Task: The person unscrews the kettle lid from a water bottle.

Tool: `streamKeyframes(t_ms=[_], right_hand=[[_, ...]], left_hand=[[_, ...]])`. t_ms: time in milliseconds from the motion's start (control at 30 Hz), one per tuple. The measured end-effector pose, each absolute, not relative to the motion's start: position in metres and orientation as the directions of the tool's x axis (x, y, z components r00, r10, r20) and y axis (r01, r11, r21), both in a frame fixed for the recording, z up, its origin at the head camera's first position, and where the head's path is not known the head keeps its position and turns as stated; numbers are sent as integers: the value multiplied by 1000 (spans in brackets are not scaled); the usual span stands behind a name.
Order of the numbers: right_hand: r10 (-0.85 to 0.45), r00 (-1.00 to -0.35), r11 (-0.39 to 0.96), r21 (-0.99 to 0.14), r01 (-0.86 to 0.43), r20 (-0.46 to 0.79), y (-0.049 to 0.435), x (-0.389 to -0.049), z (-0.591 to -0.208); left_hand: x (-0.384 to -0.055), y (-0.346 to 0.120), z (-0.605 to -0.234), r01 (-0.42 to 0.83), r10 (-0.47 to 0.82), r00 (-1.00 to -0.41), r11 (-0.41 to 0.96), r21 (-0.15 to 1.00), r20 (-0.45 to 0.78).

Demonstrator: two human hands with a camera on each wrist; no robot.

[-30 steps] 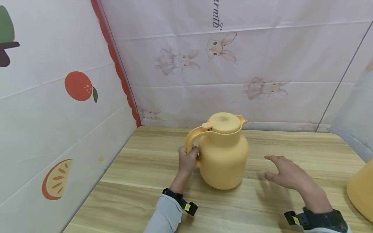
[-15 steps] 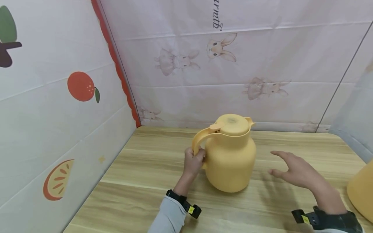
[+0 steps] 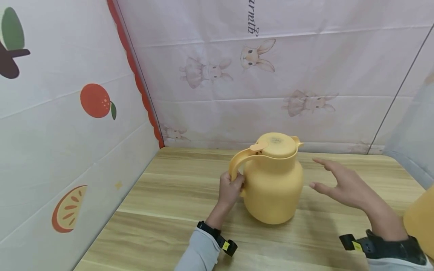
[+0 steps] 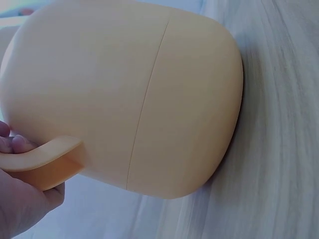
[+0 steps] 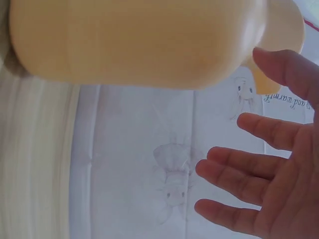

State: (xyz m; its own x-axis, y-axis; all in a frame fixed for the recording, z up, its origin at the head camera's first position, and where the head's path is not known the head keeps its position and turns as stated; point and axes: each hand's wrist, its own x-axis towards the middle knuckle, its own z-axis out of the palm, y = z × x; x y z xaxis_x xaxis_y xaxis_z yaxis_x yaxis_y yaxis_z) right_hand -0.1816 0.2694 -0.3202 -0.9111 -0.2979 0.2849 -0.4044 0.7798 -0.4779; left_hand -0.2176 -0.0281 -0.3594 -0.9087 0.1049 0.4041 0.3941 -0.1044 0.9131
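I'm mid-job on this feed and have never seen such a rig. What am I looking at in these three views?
There is no robot here: a person is working bare-handed. The widest view comes from a camera worn on the head; the other two come from cameras on the left and right wrists. Over the wooden table, the left hand grips the yellow jug by its handle. I can't tell whether the jug's base touches the tabletop. The right hand holds nothing; its fingers are spread beside the jug, apart from it. A second yellow object is cut off at the head view's right edge.
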Motion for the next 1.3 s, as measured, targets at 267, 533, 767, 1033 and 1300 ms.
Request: streamKeyframes(t_ms=[267,533,767,1033,1300], right_hand=[[-314,-859,752,-446,-485,405,259,-183,-300],[-340,-811,733,-405,-546,477,251,-186,-290],[-323,-780,709,-410,-574,535,241,-188,-283],[-329,-741,697,-380,-609,585,231,-195,-276],[-409,-658,624,-332,-707,633,225,-206,-273]], left_hand=[[-218,-27,-359,394,104,-910,-86,915,402],[-218,-27,-358,381,118,-914,-89,920,389],[-218,-29,-357,363,149,-917,-82,928,371],[-218,-31,-354,345,172,-921,-59,937,350],[-219,-35,-354,352,230,-908,-39,935,351]])
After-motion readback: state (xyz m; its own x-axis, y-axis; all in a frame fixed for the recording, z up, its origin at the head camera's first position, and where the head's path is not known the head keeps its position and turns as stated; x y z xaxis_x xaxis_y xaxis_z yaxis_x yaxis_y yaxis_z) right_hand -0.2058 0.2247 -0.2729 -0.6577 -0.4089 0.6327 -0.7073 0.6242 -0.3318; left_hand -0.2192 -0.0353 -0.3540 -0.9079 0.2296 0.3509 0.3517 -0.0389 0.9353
